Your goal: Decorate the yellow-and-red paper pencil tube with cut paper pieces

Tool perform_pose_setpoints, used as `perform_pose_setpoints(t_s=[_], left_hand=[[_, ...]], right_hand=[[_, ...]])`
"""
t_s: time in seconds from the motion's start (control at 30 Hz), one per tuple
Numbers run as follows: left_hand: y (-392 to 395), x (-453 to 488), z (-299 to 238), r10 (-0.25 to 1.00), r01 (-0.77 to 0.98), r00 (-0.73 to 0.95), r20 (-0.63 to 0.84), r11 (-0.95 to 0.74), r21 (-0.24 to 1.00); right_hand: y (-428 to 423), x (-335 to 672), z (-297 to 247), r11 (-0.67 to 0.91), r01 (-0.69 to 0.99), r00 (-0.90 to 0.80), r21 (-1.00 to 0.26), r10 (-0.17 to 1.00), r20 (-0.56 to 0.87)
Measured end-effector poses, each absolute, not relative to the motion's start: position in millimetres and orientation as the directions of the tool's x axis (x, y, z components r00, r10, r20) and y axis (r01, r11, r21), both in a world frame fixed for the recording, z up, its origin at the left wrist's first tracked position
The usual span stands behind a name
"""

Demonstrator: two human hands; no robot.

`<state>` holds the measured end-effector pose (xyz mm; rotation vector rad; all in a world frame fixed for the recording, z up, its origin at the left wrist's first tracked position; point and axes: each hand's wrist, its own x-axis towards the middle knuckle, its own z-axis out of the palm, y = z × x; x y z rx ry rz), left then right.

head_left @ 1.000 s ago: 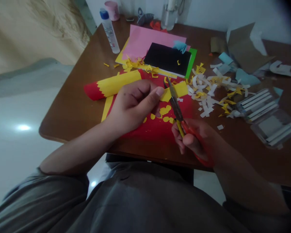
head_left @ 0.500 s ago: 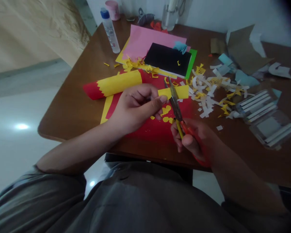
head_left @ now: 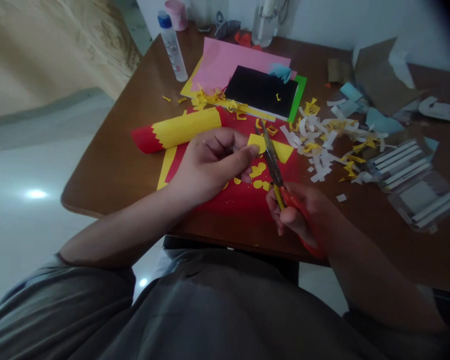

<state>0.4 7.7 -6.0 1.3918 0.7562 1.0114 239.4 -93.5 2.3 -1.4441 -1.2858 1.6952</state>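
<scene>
Between thumb and fingers, my left hand pinches a small yellow paper piece. My right hand grips scissors with red handles, and a thin yellow stick, perhaps a pencil, is held along with them. The scissor blades stand at the right edge of the paper, pointing away from me. Beyond the blades a yellow paper offcut tilts downward. Below lies a red sheet with several small yellow paper rounds on it. A red and yellow paper roll rests beyond my left hand.
Pink paper and a black sheet lie at the back, near a glue bottle. White and yellow scraps litter the right side, beside an open clear case and brown cardboard. The table edge is nearest me.
The yellow strip, level across the blades before, now has its right part hanging lower and apart from the piece in my left hand. Both hands have barely moved.
</scene>
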Motion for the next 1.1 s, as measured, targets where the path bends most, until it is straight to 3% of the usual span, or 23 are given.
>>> perform_pose_setpoints(t_s=[0.63, 0.8, 1.1], left_hand=[[5.5, 2.1, -7.9, 0.916, -0.159, 0.384, 0.120, -0.062, 0.985], [6.3, 0.0, -4.6, 0.900, -0.141, 0.410, 0.146, -0.096, 0.985], [7.9, -1.6, -3.4, 0.901, -0.131, 0.414, 0.133, -0.086, 0.988]], right_hand=[[-94.7, 235.0, -0.7, -0.397, 0.148, -0.258, -0.906, 0.868, -0.423], [-93.9, 236.2, -2.5, -0.329, 0.180, -0.275, -0.927, 0.888, -0.369], [-92.8, 236.2, 4.7, -0.411, 0.193, -0.268, -0.891, 0.851, -0.451]])
